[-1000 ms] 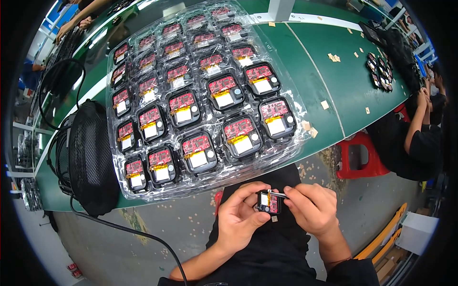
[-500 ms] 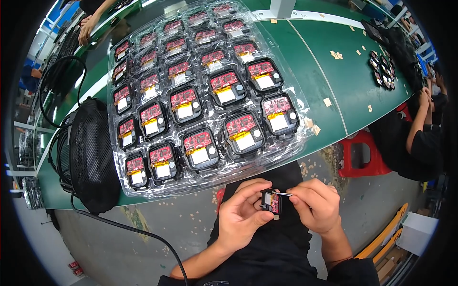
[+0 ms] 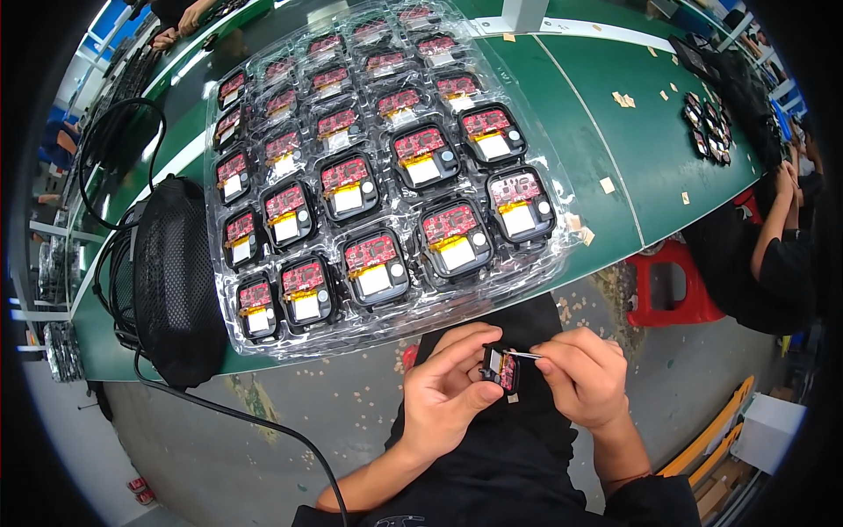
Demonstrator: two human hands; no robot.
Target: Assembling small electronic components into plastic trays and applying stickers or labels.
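Above my lap, my left hand (image 3: 450, 391) grips a small black square device housing (image 3: 500, 367) by its edges, between thumb and fingers. Inside the housing show a red circuit board and a pale rectangular part. A thin metal tool, probably tweezers (image 3: 523, 355), is pinched in my right hand (image 3: 583, 376); its tip reaches the upper part of the housing. Whether the tip grips anything is too small to tell. Beyond my hands, a clear plastic tray (image 3: 439, 309) carries rows of similar black housings with red boards, yellow tape and white parts.
The tray lies on a green worktable (image 3: 580, 263) whose front edge is just beyond my hands. At left stand a black mesh bag (image 3: 176, 281) and a black cable (image 3: 263, 425). A red stool (image 3: 672, 285) and a co-worker are at right. Small tan scraps dot table and floor.
The view has shifted slightly, so the tray sits a little more to the right. Both hands keep nearly the same pose, with the tool tip still at the housing, which looks slightly turned.
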